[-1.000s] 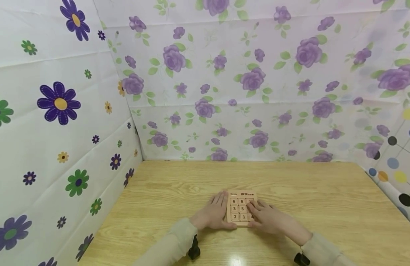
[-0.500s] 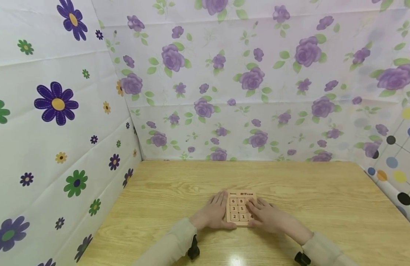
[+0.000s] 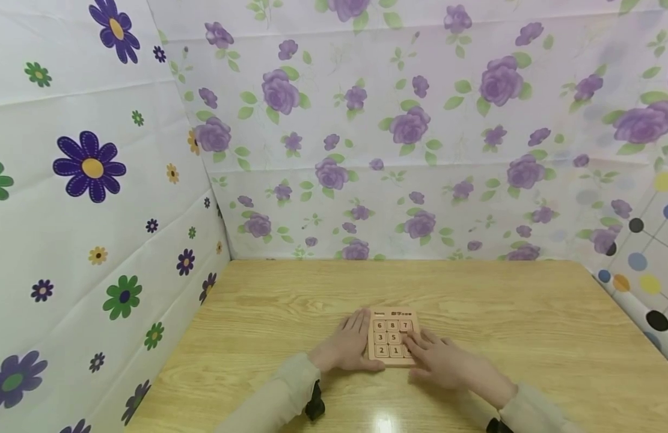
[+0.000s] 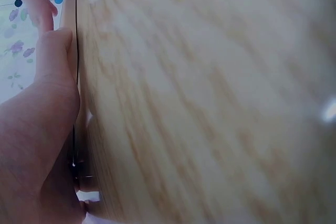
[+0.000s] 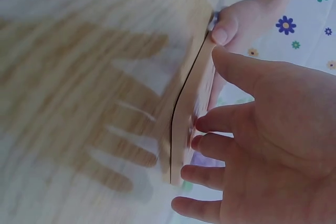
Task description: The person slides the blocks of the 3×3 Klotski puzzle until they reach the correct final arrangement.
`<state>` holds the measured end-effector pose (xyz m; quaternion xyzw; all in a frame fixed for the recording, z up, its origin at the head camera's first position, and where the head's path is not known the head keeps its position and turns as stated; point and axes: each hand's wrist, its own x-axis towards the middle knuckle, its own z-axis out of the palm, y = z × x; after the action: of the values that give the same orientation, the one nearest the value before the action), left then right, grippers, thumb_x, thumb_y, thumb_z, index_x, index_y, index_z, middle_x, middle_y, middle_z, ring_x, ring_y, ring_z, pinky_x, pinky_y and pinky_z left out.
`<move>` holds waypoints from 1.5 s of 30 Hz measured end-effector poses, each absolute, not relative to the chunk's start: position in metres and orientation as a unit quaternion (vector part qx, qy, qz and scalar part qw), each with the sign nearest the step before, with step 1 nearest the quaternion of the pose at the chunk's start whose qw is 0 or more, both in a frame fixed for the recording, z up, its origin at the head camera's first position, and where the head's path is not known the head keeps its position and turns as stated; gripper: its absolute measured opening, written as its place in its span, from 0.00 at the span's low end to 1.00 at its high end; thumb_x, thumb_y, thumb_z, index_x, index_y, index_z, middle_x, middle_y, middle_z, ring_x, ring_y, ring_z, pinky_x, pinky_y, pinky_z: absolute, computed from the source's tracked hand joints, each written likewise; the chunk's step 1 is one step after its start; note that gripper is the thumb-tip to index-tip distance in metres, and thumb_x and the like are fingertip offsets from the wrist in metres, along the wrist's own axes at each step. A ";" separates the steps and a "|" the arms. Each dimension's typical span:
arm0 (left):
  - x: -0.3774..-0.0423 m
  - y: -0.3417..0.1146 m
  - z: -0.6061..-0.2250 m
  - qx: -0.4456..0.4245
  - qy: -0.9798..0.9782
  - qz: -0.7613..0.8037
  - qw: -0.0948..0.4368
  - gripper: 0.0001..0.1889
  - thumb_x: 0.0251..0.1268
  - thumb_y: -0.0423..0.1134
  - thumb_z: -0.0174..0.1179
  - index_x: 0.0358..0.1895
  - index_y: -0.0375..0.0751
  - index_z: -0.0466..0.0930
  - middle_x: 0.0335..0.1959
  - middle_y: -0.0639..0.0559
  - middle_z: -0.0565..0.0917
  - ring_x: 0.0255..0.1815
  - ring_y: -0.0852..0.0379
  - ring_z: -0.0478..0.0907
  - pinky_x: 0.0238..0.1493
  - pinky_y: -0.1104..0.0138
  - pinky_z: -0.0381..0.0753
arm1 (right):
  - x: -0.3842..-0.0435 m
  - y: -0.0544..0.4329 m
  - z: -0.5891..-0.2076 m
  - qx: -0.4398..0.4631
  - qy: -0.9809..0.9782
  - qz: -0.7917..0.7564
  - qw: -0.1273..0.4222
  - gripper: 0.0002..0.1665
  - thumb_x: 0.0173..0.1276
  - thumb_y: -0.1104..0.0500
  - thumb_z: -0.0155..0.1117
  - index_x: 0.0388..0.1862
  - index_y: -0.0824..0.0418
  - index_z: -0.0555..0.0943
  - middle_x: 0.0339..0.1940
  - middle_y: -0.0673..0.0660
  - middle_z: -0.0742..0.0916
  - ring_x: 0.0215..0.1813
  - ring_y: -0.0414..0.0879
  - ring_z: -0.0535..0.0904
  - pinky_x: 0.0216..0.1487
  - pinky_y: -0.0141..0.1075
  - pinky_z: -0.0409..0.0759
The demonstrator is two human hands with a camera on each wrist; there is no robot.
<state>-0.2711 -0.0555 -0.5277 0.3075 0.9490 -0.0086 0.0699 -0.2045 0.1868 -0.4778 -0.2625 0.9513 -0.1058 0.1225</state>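
A wooden number slide puzzle (image 3: 393, 337) lies flat on the table, its tiles 6, 8, 7 in the far row. My left hand (image 3: 347, 344) braces the puzzle's near-left corner: straight fingers run along the left side, and the thumb lies at the front edge. My right hand (image 3: 444, 361) has its fingers extended over the right column, fingertips on the tiles there, covering most of the lower right tile. In the right wrist view, its thumb (image 5: 236, 69) is spread from the fingers, close to the puzzle's side (image 5: 181, 124).
The wood-grain table (image 3: 290, 294) reaches back to a cloth wall with purple roses (image 3: 334, 174). A flowered cloth (image 3: 85, 240) stands along the left side, and a dotted cloth (image 3: 637, 288) along the right.
My right hand has drawn slightly toward me and right, uncovering the 7 tile; its thumb has come off the puzzle's front edge. The left hand stays put.
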 end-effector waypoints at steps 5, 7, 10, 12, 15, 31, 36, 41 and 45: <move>-0.271 -0.056 -0.526 0.309 0.949 -0.012 0.068 0.65 0.51 0.82 0.44 0.77 0.32 0.35 0.79 0.38 0.41 0.81 0.45 0.41 0.78 0.53 0.52 | -0.201 0.185 -0.479 -0.258 0.952 -0.102 0.127 0.45 0.70 0.36 0.52 0.76 0.60 0.58 0.77 0.60 0.64 0.76 0.66 0.57 0.70 0.68 0.57; -0.270 -0.057 -0.525 0.310 0.948 -0.013 0.066 0.65 0.51 0.82 0.44 0.77 0.32 0.36 0.79 0.38 0.41 0.80 0.45 0.42 0.78 0.53 0.52 | -0.199 0.185 -0.479 -0.259 0.953 -0.098 0.125 0.44 0.70 0.36 0.52 0.76 0.60 0.59 0.76 0.61 0.65 0.75 0.66 0.58 0.70 0.67 0.58; -0.270 -0.057 -0.524 0.312 0.948 -0.012 0.062 0.64 0.52 0.81 0.44 0.77 0.31 0.37 0.79 0.37 0.43 0.80 0.44 0.43 0.78 0.53 0.53 | -0.196 0.185 -0.478 -0.262 0.953 -0.090 0.121 0.44 0.69 0.36 0.53 0.75 0.61 0.61 0.75 0.61 0.67 0.75 0.66 0.59 0.70 0.66 0.60; -0.270 -0.058 -0.524 0.313 0.948 -0.011 0.062 0.64 0.52 0.81 0.44 0.77 0.31 0.37 0.79 0.37 0.42 0.80 0.44 0.43 0.78 0.53 0.53 | -0.193 0.186 -0.478 -0.266 0.953 -0.085 0.117 0.45 0.69 0.35 0.53 0.75 0.61 0.61 0.75 0.62 0.67 0.75 0.65 0.59 0.69 0.66 0.61; -0.270 -0.058 -0.523 0.314 0.947 -0.010 0.061 0.64 0.52 0.81 0.44 0.77 0.30 0.38 0.79 0.36 0.43 0.80 0.44 0.43 0.78 0.53 0.53 | -0.189 0.186 -0.477 -0.268 0.953 -0.085 0.113 0.45 0.68 0.35 0.54 0.74 0.61 0.62 0.74 0.62 0.68 0.75 0.66 0.60 0.68 0.67 0.62; -0.269 -0.057 -0.522 0.312 0.947 -0.008 0.070 0.65 0.52 0.82 0.44 0.77 0.31 0.37 0.79 0.36 0.42 0.80 0.44 0.42 0.78 0.53 0.52 | -0.183 0.185 -0.478 -0.270 0.948 -0.102 0.137 0.45 0.69 0.36 0.54 0.75 0.61 0.61 0.75 0.62 0.66 0.76 0.65 0.57 0.70 0.67 0.60; -0.269 -0.058 -0.524 0.311 0.948 -0.008 0.071 0.65 0.52 0.82 0.43 0.77 0.31 0.36 0.79 0.37 0.41 0.80 0.44 0.41 0.78 0.53 0.51 | -0.184 0.185 -0.476 -0.275 0.945 -0.109 0.136 0.46 0.68 0.36 0.55 0.74 0.63 0.61 0.75 0.63 0.66 0.75 0.66 0.58 0.69 0.68 0.60; -0.269 -0.057 -0.525 0.309 0.949 -0.007 0.070 0.65 0.51 0.82 0.44 0.77 0.32 0.36 0.79 0.37 0.42 0.80 0.45 0.41 0.78 0.53 0.52 | -0.185 0.185 -0.475 -0.277 0.946 -0.110 0.130 0.45 0.68 0.37 0.55 0.74 0.63 0.61 0.75 0.64 0.67 0.75 0.67 0.59 0.67 0.69 0.61; -0.269 -0.057 -0.525 0.309 0.948 -0.009 0.071 0.65 0.52 0.82 0.44 0.77 0.32 0.35 0.79 0.38 0.41 0.81 0.45 0.40 0.78 0.54 0.51 | -0.186 0.184 -0.475 -0.271 0.948 -0.111 0.128 0.44 0.70 0.36 0.52 0.74 0.63 0.61 0.75 0.64 0.66 0.74 0.68 0.59 0.67 0.70 0.60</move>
<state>-0.2695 -0.0565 -0.5250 0.3095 0.9482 -0.0087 0.0707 -0.1859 0.1837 -0.4745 -0.2706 0.9477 -0.1113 0.1277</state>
